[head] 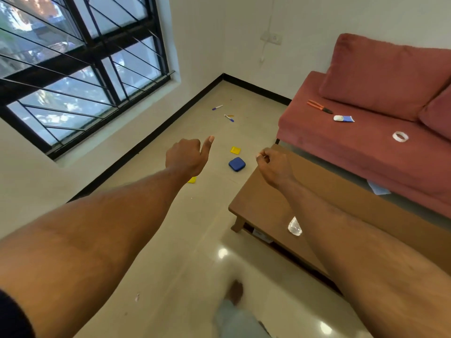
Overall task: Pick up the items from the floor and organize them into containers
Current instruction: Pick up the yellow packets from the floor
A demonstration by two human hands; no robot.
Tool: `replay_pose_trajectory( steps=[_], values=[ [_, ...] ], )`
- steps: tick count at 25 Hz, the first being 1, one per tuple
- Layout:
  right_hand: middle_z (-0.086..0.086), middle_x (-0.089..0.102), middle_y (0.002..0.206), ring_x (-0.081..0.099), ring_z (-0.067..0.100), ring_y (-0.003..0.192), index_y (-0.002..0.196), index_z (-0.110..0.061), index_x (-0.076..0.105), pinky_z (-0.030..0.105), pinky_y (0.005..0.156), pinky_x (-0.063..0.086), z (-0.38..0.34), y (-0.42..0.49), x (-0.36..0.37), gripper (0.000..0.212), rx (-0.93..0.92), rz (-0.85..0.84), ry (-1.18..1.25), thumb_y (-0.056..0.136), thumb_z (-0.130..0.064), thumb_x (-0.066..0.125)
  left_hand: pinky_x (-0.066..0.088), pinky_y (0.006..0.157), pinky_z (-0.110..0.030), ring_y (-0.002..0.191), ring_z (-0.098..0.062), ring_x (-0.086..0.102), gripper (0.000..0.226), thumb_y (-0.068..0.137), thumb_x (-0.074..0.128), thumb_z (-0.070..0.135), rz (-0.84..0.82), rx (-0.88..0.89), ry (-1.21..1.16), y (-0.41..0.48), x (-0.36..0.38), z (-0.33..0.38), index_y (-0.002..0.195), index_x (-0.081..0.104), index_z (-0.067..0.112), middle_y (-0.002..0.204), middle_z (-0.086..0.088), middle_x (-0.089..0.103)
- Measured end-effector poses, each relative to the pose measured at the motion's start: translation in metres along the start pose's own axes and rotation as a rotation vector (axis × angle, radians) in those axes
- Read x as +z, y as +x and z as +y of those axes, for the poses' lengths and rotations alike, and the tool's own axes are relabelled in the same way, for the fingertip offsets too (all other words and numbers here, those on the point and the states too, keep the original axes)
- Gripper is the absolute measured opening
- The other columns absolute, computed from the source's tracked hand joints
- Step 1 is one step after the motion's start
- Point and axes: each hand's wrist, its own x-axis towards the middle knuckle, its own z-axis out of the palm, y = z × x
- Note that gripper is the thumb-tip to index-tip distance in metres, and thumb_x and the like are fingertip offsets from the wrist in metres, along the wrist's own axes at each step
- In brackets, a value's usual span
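A blue square case lies on the beige floor ahead of me, with a yellow square piece just beyond it. Another yellow piece peeks out from under my left wrist. Farther off, near the wall, lie two pens. My left hand is stretched out above the floor, fingers curled and thumb sticking up, holding nothing. My right hand hovers over the corner of the wooden table, fingers curled in; nothing shows in it.
A low wooden coffee table stands on the right with a clear plastic object on it. Behind it a red sofa carries pliers, a blue tube and a tape roll. A barred window fills the left wall.
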Motion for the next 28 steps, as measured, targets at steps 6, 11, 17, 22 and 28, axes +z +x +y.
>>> replay_pose_trajectory(
  steps=[6, 11, 17, 22, 28],
  values=[
    [-0.004, 0.064, 0.082, 0.061, 0.019, 0.078, 0.094, -0.019, 0.067, 0.031, 0.063, 0.045, -0.019, 0.148, 0.036, 0.022, -0.023, -0.135, -0.115, 0.100, -0.035, 0.052, 0.051, 0.072, -0.037, 0.081, -0.026, 0.061, 0.085, 0.088, 0.005, 0.082, -0.264, -0.222, 0.075, 0.121, 0.032, -0.067, 0.079, 0.061, 0.017, 0.086, -0.004, 0.063],
    [-0.008, 0.060, 0.073, 0.059, 0.019, 0.074, 0.085, -0.021, 0.065, 0.028, 0.061, 0.040, -0.026, 0.263, 0.086, 0.019, -0.025, -0.211, -0.051, 0.096, -0.033, 0.056, 0.048, 0.074, -0.038, 0.099, -0.029, 0.061, 0.077, 0.092, 0.022, 0.076, -0.393, -0.266, 0.107, 0.238, 0.067, -0.092, 0.111, 0.064, 0.015, 0.110, -0.008, 0.065],
    [-0.008, 0.059, 0.067, 0.057, 0.018, 0.068, 0.079, -0.020, 0.064, 0.030, 0.061, 0.043, -0.033, 0.377, 0.133, 0.021, 0.017, -0.290, -0.069, 0.095, -0.032, 0.056, 0.054, 0.082, -0.040, 0.100, -0.029, 0.062, 0.075, 0.092, 0.027, 0.075, -0.464, -0.333, 0.044, 0.341, 0.105, -0.128, 0.117, 0.063, 0.015, 0.112, -0.007, 0.064],
    [-0.007, 0.060, 0.067, 0.055, 0.015, 0.064, 0.075, -0.021, 0.059, 0.029, 0.060, 0.044, -0.051, 0.482, 0.182, 0.022, 0.061, -0.288, -0.091, 0.095, -0.031, 0.056, 0.046, 0.078, -0.037, 0.110, -0.031, 0.058, 0.069, 0.096, 0.029, 0.069, -0.499, -0.339, 0.001, 0.427, 0.153, -0.173, 0.129, 0.054, 0.014, 0.124, -0.011, 0.059],
    [-0.002, 0.064, 0.066, 0.059, 0.020, 0.064, 0.073, -0.018, 0.058, 0.032, 0.062, 0.049, -0.037, 0.554, 0.289, 0.026, 0.219, -0.335, -0.059, 0.094, -0.033, 0.058, 0.042, 0.072, -0.036, 0.097, -0.029, 0.054, 0.064, 0.097, 0.032, 0.066, -0.596, -0.360, -0.048, 0.511, 0.230, -0.218, 0.123, 0.057, 0.013, 0.119, -0.014, 0.060]
  ],
)
